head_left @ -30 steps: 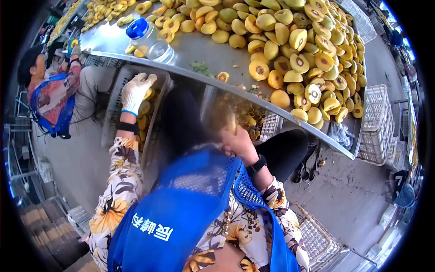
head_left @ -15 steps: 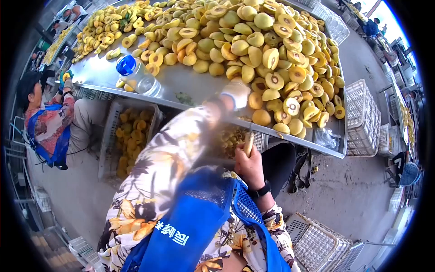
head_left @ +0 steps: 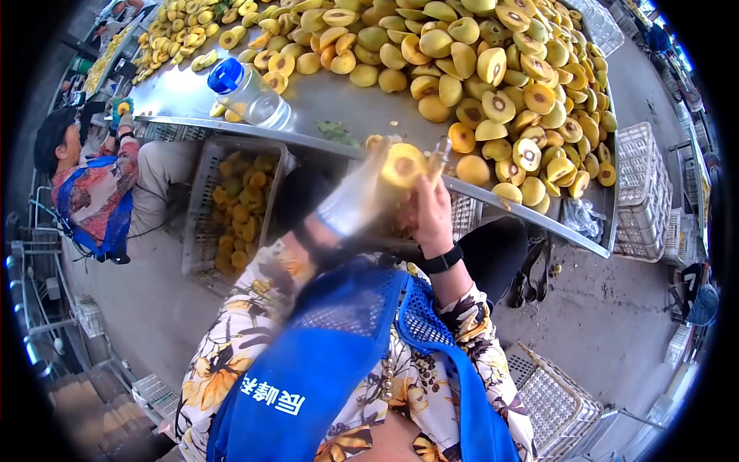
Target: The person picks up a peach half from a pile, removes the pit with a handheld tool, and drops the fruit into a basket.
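Observation:
My left hand point(head_left: 350, 202), in a white glove and smeared by motion, holds a halved yellow peach point(head_left: 402, 165) with its cut face and brown pit cavity showing. Close beside the fruit, my right hand point(head_left: 429, 214), bare and with a black band at the wrist, is closed around a small hand tool point(head_left: 439, 159) with a pale handle and metal tip. Both hands meet just at the near edge of the metal table point(head_left: 339, 108). Beyond them is a large heap of peach halves point(head_left: 493, 85).
A clear bottle with a blue cap point(head_left: 258, 100) lies on the table. Below stands a crate point(head_left: 192, 231) of peach halves. A person point(head_left: 88, 185) sits at left. White crates point(head_left: 643, 192) are stacked at right, and another crate point(head_left: 550, 404) stands behind. A crumpled plastic bag point(head_left: 583, 219) lies at the table corner.
My left hand has come back from the heap toward my body and now has a peach half in it. My right hand has risen with the tool to meet it. The view has shifted slightly.

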`<state>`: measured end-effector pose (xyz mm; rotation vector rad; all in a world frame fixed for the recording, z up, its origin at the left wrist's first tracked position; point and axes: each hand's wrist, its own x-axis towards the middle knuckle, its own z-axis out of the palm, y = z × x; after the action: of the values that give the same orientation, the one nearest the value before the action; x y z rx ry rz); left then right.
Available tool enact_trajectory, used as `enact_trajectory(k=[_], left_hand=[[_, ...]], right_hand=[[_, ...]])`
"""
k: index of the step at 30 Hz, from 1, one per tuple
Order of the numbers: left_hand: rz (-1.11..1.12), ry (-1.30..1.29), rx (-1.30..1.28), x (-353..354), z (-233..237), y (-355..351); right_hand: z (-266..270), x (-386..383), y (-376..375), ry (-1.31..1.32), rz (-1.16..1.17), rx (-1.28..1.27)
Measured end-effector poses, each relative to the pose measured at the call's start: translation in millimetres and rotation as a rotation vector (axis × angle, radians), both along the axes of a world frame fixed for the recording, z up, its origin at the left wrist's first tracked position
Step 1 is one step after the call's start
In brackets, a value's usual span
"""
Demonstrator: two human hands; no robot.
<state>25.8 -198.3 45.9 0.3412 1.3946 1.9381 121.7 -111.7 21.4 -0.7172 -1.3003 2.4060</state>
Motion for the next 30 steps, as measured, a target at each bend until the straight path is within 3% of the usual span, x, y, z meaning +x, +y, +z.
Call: enact_trajectory(k=[1, 3, 5, 6, 7, 9, 13, 16, 20, 22, 25, 28, 30], left_hand=[[0.15, -0.549, 0.143, 9, 0, 5], [0.116, -0.058, -0.232, 11, -11, 1], [0.222, -0.287, -0.055, -15, -56, 3], [0.179, 0.027, -0.205, -18, -55, 3], [0.179, 0.336, -0.372, -20, -54, 2], [0.179, 1.229, -0.582, -15, -51, 0], [0.132, 1.226, -0.607, -5, -34, 0], [0.133, 0.594, -0.351, 1, -23, 4], [0.209, 0.013, -0.106, 6, -4, 4], [0.06, 0.023, -0.09, -4, -22, -5], [0.084, -0.023, -0.094, -6, -26, -4], [0.24, 0.0, -0.122, 11, 6, 3], [0.296, 0.065, -0.127, 17, 3, 8]], right_hand=[[2, -2, -3, -0.065, 0.0, 0.082], [-30, -4, -1, -0.157, -0.06, 0.772], [0, 7, -2, -0.348, -0.009, 1.027], [18, 10, -2, -0.463, 0.125, 0.873], [18, 14, -4, -0.446, 0.145, 0.902], [17, 20, -9, -0.409, 0.182, 0.961], [15, 21, -14, -0.408, 0.184, 0.957], [15, 23, -21, -0.45, 0.211, 0.965], [22, 26, -28, -0.43, 0.265, 0.933], [19, 26, -30, -0.442, 0.311, 0.938], [18, 26, -32, -0.425, 0.294, 0.983], [18, 26, -40, -0.384, 0.171, 0.9], [20, 27, -42, -0.377, 0.145, 0.86]])
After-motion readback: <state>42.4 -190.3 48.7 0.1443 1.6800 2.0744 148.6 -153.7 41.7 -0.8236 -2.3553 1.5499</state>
